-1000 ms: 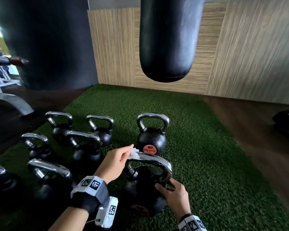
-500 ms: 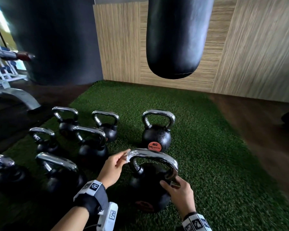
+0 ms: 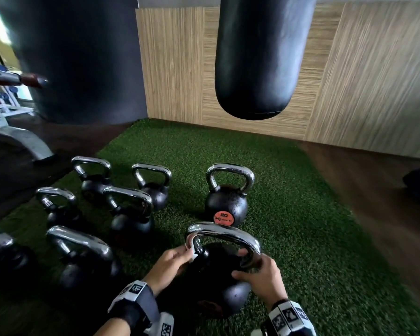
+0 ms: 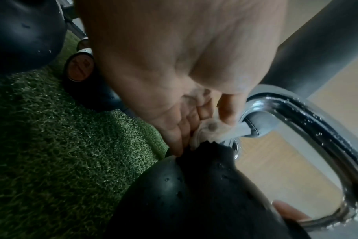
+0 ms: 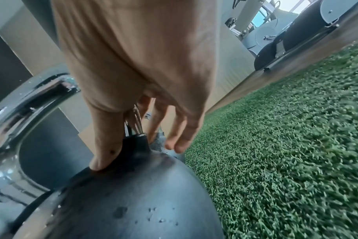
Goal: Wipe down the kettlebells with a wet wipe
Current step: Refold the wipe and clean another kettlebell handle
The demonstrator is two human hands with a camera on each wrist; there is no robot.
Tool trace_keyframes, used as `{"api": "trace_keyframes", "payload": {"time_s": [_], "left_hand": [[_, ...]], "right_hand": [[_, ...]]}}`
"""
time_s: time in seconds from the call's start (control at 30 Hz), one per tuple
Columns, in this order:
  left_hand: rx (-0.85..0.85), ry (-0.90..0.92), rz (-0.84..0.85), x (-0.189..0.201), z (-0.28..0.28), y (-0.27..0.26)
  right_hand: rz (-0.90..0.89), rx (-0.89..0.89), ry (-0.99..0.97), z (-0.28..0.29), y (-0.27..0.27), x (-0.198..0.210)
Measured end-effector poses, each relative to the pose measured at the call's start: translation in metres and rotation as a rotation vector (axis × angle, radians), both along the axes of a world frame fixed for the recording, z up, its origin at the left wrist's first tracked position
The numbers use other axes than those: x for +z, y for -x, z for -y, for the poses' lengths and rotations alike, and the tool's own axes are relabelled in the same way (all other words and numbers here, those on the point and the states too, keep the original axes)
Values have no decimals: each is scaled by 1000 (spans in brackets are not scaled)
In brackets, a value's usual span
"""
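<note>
While the right hand (image 3: 261, 278) steadied the nearest kettlebell (image 3: 218, 284) on the turf mat (image 3: 301, 226), thumb on the black body and fingers curled about the base of the chrome handle (image 3: 224, 235), the left hand (image 3: 170, 264) had carried the wet wipe (image 4: 217, 129) down the handle's left leg. A second earlier the wipe sat at the top left bend of the handle; it now lay pinched between thumb and fingers against the junction of leg and body. The left wrist view confirmed contact there, the wipe bunched against the chrome. Droplets showed on the body and handle. In my judgement the upper bend had been covered and the left leg was nearly finished; the right leg, under the right hand, and most of the body remained. This kettlebell stood near the mat's front edge, with a kettlebell marked 20 (image 3: 226, 207) just behind it and several other kettlebells (image 3: 129, 212) toward the mat's left edge, whose wiped state could not be determined.
</note>
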State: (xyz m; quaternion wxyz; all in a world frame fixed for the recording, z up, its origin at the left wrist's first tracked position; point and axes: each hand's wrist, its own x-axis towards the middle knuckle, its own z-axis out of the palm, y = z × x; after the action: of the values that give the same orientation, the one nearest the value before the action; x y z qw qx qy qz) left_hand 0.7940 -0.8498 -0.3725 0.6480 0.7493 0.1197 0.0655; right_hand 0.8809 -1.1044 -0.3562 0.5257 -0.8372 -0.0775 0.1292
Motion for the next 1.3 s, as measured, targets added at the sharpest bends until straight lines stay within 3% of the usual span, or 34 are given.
{"api": "trace_keyframes", "payload": {"time_s": [0.23,0.5,0.6,0.7,0.87,0.93,1.1,1.2,1.3], "left_hand": [[138,-308,13,3,2,-9],[34,-643,-2,35,17,-65],[7,-640,26,43,31,-79],[8,-722,-5,50,41,-84],[-147,-401,-64,51,37,-74],[-171,-309,-27,48,35,-70],[38,-430,15,40,42,-71],[81,-167,-1,44,44,-77],[96,-32,66,61,47,-82]], "right_hand": [[136,43,179,14,9,22],[288,426,319,36,33,34],[366,528,363,23,34,42],[329,572,365,11,17,51],[275,277,294,-13,0,44],[201,315,372,-25,2,29],[5,245,334,-42,4,0],[4,235,353,-41,0,-6],[28,231,350,-41,-1,-12]]}}
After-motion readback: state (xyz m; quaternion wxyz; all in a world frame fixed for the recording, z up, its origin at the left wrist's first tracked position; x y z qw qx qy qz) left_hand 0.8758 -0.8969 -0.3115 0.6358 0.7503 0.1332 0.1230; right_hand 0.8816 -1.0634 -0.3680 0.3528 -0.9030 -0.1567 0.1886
